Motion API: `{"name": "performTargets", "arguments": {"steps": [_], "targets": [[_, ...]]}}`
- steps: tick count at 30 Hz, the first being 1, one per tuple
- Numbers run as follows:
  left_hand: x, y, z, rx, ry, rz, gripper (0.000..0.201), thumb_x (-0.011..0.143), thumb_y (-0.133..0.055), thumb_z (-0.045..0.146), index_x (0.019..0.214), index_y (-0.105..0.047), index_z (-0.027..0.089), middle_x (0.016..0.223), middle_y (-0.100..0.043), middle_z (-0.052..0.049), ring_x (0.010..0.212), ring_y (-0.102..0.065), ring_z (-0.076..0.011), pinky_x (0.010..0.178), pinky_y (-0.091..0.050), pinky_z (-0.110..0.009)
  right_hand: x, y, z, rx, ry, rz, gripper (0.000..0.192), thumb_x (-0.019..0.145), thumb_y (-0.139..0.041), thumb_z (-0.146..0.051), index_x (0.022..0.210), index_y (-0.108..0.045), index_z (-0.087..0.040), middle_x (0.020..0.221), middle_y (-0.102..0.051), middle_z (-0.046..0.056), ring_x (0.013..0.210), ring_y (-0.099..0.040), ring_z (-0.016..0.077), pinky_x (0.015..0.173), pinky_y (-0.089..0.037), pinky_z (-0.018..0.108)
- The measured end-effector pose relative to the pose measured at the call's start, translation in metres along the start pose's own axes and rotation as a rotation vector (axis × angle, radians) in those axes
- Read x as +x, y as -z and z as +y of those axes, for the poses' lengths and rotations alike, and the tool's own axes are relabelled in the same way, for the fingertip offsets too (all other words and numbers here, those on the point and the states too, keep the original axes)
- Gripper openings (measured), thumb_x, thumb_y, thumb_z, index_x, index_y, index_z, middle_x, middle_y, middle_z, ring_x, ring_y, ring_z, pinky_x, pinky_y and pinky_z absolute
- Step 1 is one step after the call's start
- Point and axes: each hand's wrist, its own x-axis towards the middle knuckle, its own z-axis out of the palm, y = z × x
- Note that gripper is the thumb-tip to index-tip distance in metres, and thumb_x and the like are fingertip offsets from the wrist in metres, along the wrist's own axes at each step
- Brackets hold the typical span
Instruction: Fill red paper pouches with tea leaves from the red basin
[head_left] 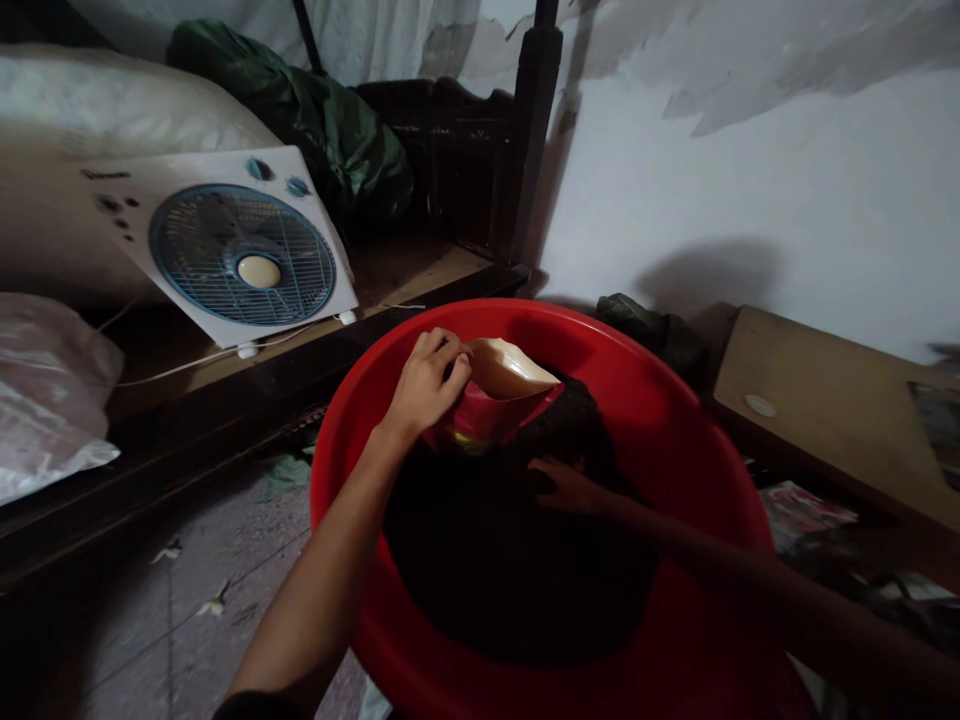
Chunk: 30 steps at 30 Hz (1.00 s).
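Inside the red basin, toward its far rim, the left hand pinches a red packet tilted mouth-rightward over dark cloth, where the right hand rests spread flat just beside.

Dim room: peeling white wall, dark wooden bed frame, grey floor.

The big round red plastic basin runs off the bottom edge; the dark cloth inside is too shadowed to make out.
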Motion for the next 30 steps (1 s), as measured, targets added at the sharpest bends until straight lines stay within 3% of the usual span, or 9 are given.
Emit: {"name": "performTargets", "arguments": {"steps": [2, 6, 9, 13, 18, 23, 26, 27, 30], "targets": [[0.000, 0.000, -0.001, -0.002, -0.001, 0.002, 0.026, 0.098, -0.042, 0.029, 0.096, -0.067, 0.021, 0.100, -0.063, -0.006, 0.098, -0.056, -0.0218, 0.091, -0.049, -0.040, -0.002, 0.013, -0.011, 0.114, 0.004, 0.116, 0.038, 0.078, -0.060, -0.029, 0.115, -0.060, -0.022, 0.115, -0.067, 0.006, 0.112, -0.062, 0.0245, 0.102, -0.046, 0.039], [0.000, 0.000, -0.001, -0.017, -0.008, 0.008, 0.026, 0.098, -0.043, 0.029, 0.095, -0.067, 0.021, 0.100, -0.063, -0.006, 0.098, -0.056, -0.0215, 0.091, -0.049, -0.040, 0.001, 0.070, -0.052, 0.624, -0.065, 0.701, 0.029, 0.076, -0.060, -0.041, 0.100, -0.058, -0.025, 0.092, -0.065, 0.000, 0.081, -0.062, 0.0191, 0.075, -0.052, 0.032], [0.000, 0.001, 0.001, -0.023, -0.009, -0.005, 0.025, 0.098, -0.043, 0.029, 0.094, -0.067, 0.021, 0.100, -0.063, -0.006, 0.097, -0.057, -0.0212, 0.091, -0.050, -0.040, 0.005, 0.119, -0.094, 0.994, 0.100, 0.954, 0.025, 0.076, -0.062, -0.042, 0.094, -0.052, -0.028, 0.082, -0.059, -0.003, 0.066, -0.057, 0.0140, 0.057, -0.047, 0.025], [-0.001, 0.001, 0.002, -0.053, -0.052, -0.011, 0.023, 0.096, -0.044, 0.026, 0.094, -0.066, 0.021, 0.101, -0.063, -0.006, 0.098, -0.058, -0.0204, 0.091, -0.050, -0.039, 0.016, 0.153, -0.146, 1.227, 0.372, 0.891, 0.030, 0.071, -0.070, -0.035, 0.093, -0.051, -0.027, 0.079, -0.059, -0.005, 0.068, -0.061, 0.0131, 0.058, -0.049, 0.025], [-0.002, -0.002, 0.001, -0.053, -0.063, 0.022, 0.019, 0.091, -0.046, 0.021, 0.092, -0.064, 0.020, 0.102, -0.062, -0.006, 0.099, -0.058, -0.0208, 0.092, -0.050, -0.038, 0.032, 0.146, -0.184, 1.175, 0.494, 0.726, 0.033, 0.079, -0.069, -0.053, 0.073, -0.057, -0.022, 0.087, -0.070, 0.002, 0.092, -0.068, 0.0188, 0.088, -0.054, 0.035], [-0.002, -0.002, -0.001, -0.018, 0.020, 0.060, 0.019, 0.088, -0.046, 0.017, 0.092, -0.064, 0.020, 0.101, -0.062, -0.006, 0.099, -0.057, -0.0218, 0.093, -0.048, -0.040, 0.041, 0.152, -0.147, 0.796, 0.474, 0.823, 0.031, 0.081, -0.071, -0.048, 0.097, -0.073, -0.022, 0.109, -0.075, 0.005, 0.111, -0.065, 0.0210, 0.106, -0.044, 0.038], [-0.001, -0.002, -0.004, 0.003, 0.069, 0.091, 0.020, 0.085, -0.046, 0.014, 0.090, -0.064, 0.021, 0.100, -0.062, -0.005, 0.098, -0.057, -0.0219, 0.092, -0.048, -0.040, 0.057, 0.147, -0.089, 0.493, 0.168, 0.938, 0.039, 0.094, -0.047, -0.050, 0.113, -0.070, -0.024, 0.125, -0.070, 0.006, 0.122, -0.061, 0.0214, 0.108, -0.043, 0.037], [-0.001, -0.002, -0.005, 0.004, 0.078, 0.097, 0.020, 0.084, -0.046, 0.014, 0.089, -0.064, 0.021, 0.100, -0.062, -0.005, 0.097, -0.057, -0.0218, 0.092, -0.049, -0.040, 0.062, 0.138, -0.070, 0.355, 0.019, 0.861, 0.043, 0.097, -0.040, -0.049, 0.118, -0.068, -0.025, 0.131, -0.066, 0.007, 0.126, -0.058, 0.0213, 0.109, -0.042, 0.037], [-0.001, -0.002, -0.006, 0.000, 0.081, 0.103, 0.021, 0.084, -0.045, 0.013, 0.088, -0.064, 0.021, 0.099, -0.063, -0.005, 0.096, -0.056, -0.0217, 0.091, -0.049, -0.040, 0.072, 0.088, -0.027, 0.239, -0.124, 0.620, 0.046, 0.089, -0.056, -0.049, 0.121, -0.068, -0.018, 0.136, -0.061, 0.017, 0.130, -0.055, 0.0320, 0.108, -0.042, 0.047]]}}
